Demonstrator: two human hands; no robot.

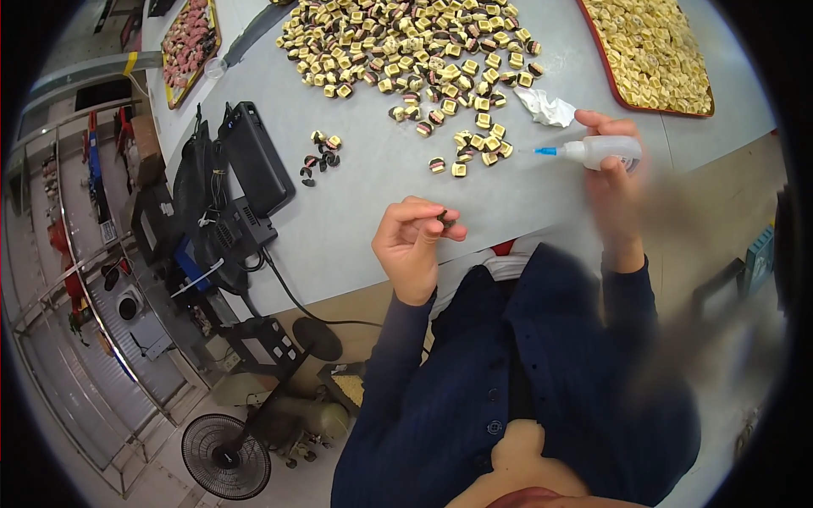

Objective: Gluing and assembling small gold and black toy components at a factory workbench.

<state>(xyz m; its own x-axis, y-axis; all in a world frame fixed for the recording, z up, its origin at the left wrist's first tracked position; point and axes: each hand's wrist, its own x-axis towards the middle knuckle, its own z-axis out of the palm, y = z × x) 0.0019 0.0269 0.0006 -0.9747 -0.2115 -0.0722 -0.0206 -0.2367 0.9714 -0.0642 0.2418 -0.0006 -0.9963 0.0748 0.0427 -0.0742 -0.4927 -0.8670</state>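
A small dark piece (444,218) is pinched between the thumb and fingertips of the left hand (412,245), held at the centre of the frame just above the near edge of the grey table (373,182). A white squeeze bottle (603,151) with a blue nozzle is gripped in the closed right hand (616,182) at right of centre, its tip pointed left over the tabletop and well apart from the pinched piece; the hand is blurred.

Between the two hands a bare stretch of table is left open. Above it, a large heap of small cream-coloured blocks (415,51) is spread across the upper middle, with stray blocks trailing down towards the bottle's tip. A crumpled white tissue (546,107) lies just beside the heap's lower right edge. A red-rimmed tray (603,63) filled with the same blocks occupies the upper right, near the table's right edge. A small cluster of dark pieces (320,157) sits left of centre, near a black device (254,157) at the table's left edge. A second tray of pink pieces (191,46) is seen at upper left. A floor fan (226,457) stands at lower left.
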